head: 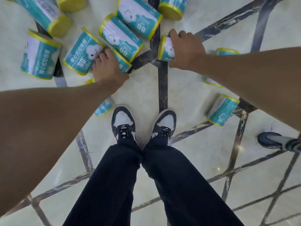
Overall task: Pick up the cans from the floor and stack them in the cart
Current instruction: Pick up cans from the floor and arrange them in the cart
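Several teal cans with yellow rims and a white cloud picture lie scattered on the pale tiled floor. My left hand (107, 66) is closed over one lying can (81, 54), just left of centre. My right hand (185, 49) grips another can (166, 48), to the right of a dark floor stripe. Two more cans (120, 36) lie touching just beyond my hands. The cart is out of view.
Other cans lie at the far left (39, 54), along the top edge (171, 8), under my left forearm (105, 106) and at the right (223, 110). My two feet (143, 124) stand below my hands. Another person's shoe (270, 139) is at the right edge.
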